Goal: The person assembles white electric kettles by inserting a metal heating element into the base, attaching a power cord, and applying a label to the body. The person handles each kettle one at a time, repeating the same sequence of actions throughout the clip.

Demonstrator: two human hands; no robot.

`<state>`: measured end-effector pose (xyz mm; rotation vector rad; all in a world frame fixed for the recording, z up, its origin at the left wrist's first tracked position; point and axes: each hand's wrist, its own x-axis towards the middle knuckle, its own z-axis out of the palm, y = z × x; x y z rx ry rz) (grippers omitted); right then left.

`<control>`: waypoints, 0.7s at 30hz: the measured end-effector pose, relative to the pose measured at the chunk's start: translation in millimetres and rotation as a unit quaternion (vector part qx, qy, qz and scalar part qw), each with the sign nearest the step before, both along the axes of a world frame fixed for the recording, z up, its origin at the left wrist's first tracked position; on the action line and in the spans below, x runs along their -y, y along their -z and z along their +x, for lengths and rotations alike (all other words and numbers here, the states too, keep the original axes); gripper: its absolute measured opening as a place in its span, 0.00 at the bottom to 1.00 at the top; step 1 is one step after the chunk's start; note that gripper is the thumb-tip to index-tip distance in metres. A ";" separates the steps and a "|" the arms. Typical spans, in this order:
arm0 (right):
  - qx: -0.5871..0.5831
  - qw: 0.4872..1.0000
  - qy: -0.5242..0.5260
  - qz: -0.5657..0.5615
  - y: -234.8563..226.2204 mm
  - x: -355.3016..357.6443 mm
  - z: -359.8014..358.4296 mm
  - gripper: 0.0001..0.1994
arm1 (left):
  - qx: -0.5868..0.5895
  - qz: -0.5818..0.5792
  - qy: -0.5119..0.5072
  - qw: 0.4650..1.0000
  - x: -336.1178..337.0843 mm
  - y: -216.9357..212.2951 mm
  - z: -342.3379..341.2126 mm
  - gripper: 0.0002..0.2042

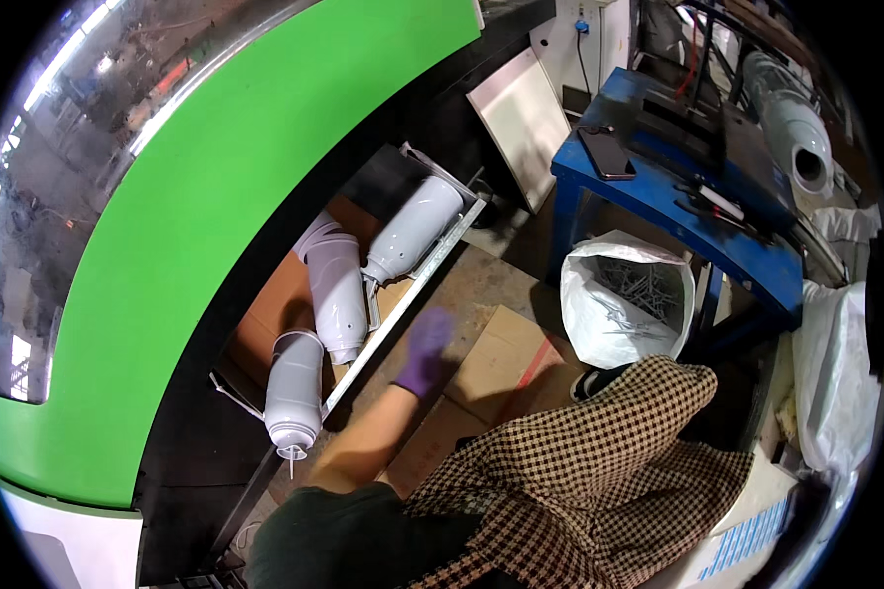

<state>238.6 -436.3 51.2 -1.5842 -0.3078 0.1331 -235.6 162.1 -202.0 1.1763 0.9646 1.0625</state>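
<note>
Big green curved panel [226, 187] fills the space up and left of the only visible hand, black underside below it. Under that edge, a metal rack [403, 294] runs diagonally just left of the hand and carries three white bottle-shaped shells [336, 294], lying on their sides so the rails cradle them; nearest one [295, 388] sits lower left of the hand with its nozzle end pointing down. Brown cardboard [501, 358] lies flat on the floor directly under and right of the hand, probably as a floor cover. Blue workbench [678, 196] stands well up and right, dark phone [607, 154] on its near corner, more white tubes [794, 128] stacked past it. White plastic sack [624, 299] right of the hand, mouth rolled open, holds a heap of thin metal pins or wire bits. Checked cloth [599, 461] drapes the person's lap below the hand. Left hand [425, 348], purple glove, reaches out over the cardboard just beside the rack edge, blurred, fingers loosely curled, grasping nothing, touching nothing clearly. Right hand not visible
</note>
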 end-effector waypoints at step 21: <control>0.555 0.797 -0.236 0.017 -109.7 -291.5 -254.2 0.08 | -0.337 0.211 -0.405 0.824 -78.5 47.8 -258.8 0.17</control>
